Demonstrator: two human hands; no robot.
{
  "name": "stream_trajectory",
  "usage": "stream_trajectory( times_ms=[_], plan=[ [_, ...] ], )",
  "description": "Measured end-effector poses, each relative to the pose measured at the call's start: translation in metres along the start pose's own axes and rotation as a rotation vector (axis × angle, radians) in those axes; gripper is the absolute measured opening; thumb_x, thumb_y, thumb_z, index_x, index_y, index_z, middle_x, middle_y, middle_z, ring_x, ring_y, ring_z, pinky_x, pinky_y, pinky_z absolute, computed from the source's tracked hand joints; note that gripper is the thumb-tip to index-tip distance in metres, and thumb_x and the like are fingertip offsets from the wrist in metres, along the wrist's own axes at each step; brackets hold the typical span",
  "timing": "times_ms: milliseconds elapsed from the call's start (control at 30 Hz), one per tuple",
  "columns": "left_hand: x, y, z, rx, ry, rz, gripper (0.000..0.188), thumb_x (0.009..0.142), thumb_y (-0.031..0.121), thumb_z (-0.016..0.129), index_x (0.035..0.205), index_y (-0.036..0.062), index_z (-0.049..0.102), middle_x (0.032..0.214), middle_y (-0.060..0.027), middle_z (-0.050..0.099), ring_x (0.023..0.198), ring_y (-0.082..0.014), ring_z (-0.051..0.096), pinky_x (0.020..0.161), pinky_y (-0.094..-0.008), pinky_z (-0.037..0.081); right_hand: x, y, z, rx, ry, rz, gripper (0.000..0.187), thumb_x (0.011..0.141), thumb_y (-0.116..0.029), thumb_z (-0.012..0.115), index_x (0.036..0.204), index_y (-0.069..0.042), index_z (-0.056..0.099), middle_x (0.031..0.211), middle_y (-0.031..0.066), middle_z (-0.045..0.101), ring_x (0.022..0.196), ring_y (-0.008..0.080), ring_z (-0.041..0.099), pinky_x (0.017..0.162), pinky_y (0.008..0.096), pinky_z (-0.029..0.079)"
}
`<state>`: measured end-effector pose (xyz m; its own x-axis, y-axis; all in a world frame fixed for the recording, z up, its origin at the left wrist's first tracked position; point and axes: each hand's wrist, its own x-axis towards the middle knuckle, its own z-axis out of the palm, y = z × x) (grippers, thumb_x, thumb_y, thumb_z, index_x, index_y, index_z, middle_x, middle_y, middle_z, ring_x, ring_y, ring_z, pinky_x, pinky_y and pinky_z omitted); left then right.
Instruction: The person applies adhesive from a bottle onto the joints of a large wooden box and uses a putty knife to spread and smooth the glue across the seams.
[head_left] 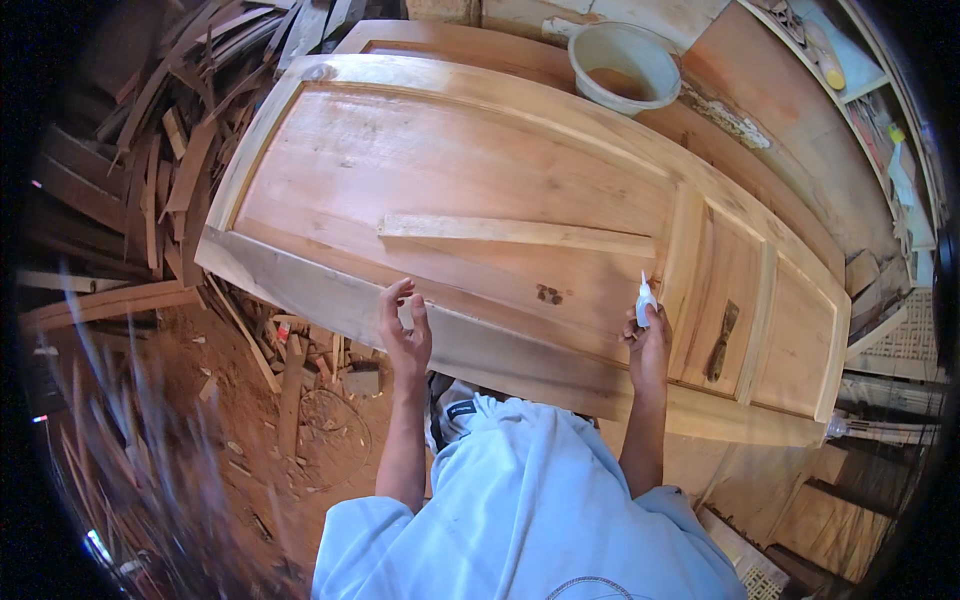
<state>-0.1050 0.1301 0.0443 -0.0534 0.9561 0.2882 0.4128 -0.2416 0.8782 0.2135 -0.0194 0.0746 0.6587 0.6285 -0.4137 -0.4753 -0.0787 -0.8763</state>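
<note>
A large panelled wooden door [330, 150] lies flat before me. Across its big panel rests a loose wooden strip [510, 233]. My right hand [650, 345] is wrapped round a small white squeeze bottle [645, 305], its pointed nozzle upward, just off the strip's right end. My left hand [405, 330] hovers above the door's near edge, fingers apart and curled, holding nothing. Between the hands a dark knot mark [549, 294] shows in the panel. On a smaller panel to the right is a long dark knot patch [721, 341].
A white bucket [625, 68] with brownish contents stands beyond the door. Scrap wood [170, 150] is heaped at the left, with more offcuts on the reddish dirt floor [230, 390]. Shelves [870, 90] with assorted items line the far right. Planks [850, 520] lie at the lower right.
</note>
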Motion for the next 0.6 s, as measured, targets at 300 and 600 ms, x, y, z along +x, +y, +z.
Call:
stream_trajectory(
  times_ms=[300, 600],
  plan=[
    [-0.018, -0.018, -0.010, 0.134, -0.043, 0.011, 0.019, 0.097, 0.012, 0.059, 0.111, -0.0002, 0.062, 0.103, -0.0142, 0.065, 0.095, -0.0271, 0.062, 0.084, -0.0348, 0.048, 0.010, 0.019, 0.017, -0.139, -0.068, 0.017, 0.023, 0.100, -0.031, 0.060, 0.109, -0.010, 0.057, 0.086, 0.0033, 0.063, 0.065, 0.0103, 0.055, 0.059, 0.0279, 0.049],
    [-0.036, -0.049, -0.007, 0.091, 0.130, 0.081, 0.032, 0.097, 0.034, 0.061, 0.104, 0.0030, 0.065, 0.093, -0.0106, 0.067, 0.088, -0.0251, 0.062, 0.085, -0.0375, 0.045, -0.001, 0.058, 0.074, -0.363, -0.440, 0.083, 0.023, 0.104, -0.028, 0.056, 0.113, -0.007, 0.053, 0.077, 0.0018, 0.059, 0.056, 0.0063, 0.051, 0.047, 0.0237, 0.047]
  ],
)
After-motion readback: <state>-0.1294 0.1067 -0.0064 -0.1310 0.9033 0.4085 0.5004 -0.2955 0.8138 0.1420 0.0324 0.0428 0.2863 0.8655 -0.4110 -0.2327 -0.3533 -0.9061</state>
